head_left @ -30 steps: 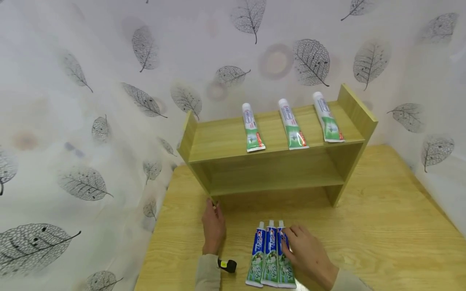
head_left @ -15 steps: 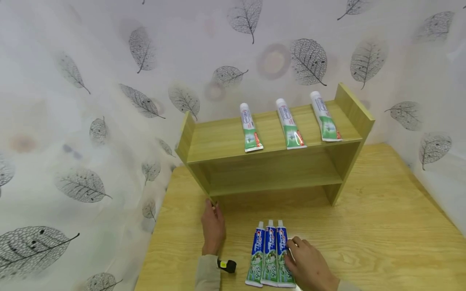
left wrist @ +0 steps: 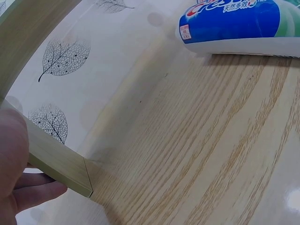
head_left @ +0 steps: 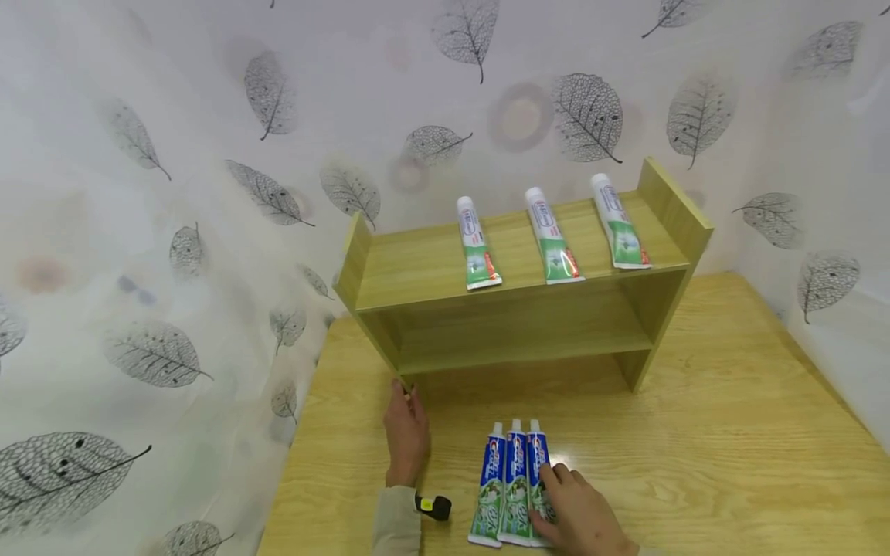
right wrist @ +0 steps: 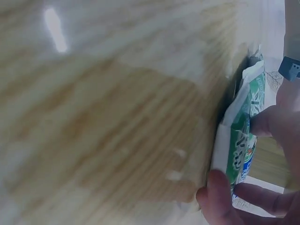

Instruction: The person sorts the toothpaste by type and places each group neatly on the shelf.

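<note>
Three blue-and-green toothpaste tubes [head_left: 515, 486] lie side by side on the table, caps pointing towards the shelf. Over the lower half of the rightmost toothpaste tube [head_left: 538, 452] is my right hand [head_left: 584, 513]. The right wrist view shows its thumb on the printed face and curled fingers at the side of the tube [right wrist: 238, 150]. My left hand [head_left: 406, 436] grips the bottom of the wooden shelf's left side panel [left wrist: 61, 164], thumb on one side and fingers on the other. Part of the rightmost tube is hidden by the right hand.
The two-tier wooden shelf [head_left: 417, 266] stands at the back of the table [head_left: 723, 432]. On its top board lie three white-and-green toothpaste tubes [head_left: 552, 235], spaced apart. Leaf-patterned walls [head_left: 208, 309] border the table. A black wrist device [head_left: 434, 507] sits at the left cuff.
My right hand has slid down along the rightmost tube, from near its cap towards its flat end. The left hand keeps its grip on the shelf panel. The view shifts slightly.
</note>
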The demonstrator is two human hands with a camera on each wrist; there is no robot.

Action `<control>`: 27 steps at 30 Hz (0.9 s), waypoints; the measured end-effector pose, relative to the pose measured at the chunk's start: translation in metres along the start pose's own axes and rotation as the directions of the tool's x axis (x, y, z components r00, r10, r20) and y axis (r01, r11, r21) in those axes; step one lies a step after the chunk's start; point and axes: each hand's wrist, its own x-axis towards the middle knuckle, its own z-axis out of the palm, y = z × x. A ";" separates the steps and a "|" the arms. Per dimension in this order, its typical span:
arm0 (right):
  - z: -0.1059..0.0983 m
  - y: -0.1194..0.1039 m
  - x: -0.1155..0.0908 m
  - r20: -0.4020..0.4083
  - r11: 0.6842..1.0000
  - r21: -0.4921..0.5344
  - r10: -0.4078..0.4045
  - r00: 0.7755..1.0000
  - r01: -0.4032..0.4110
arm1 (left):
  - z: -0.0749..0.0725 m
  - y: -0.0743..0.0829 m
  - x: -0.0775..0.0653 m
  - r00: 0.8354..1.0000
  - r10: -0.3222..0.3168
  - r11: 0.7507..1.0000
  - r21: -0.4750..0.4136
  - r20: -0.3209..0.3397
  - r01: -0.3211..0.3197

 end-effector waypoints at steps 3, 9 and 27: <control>0.001 -0.002 0.000 -0.011 1.000 0.006 0.004 1.000 -0.004 | 0.000 0.000 0.000 1.000 -0.010 1.000 -0.003 0.004 0.010; 0.001 -0.005 -0.001 -0.013 0.999 0.021 0.040 0.999 -0.040 | 0.000 0.000 0.001 1.000 -0.013 1.000 0.006 0.004 0.013; 0.001 -0.005 0.000 -0.044 0.999 -0.034 0.037 0.998 -0.038 | 0.000 0.002 0.002 1.000 -0.016 1.000 -0.003 -0.004 0.016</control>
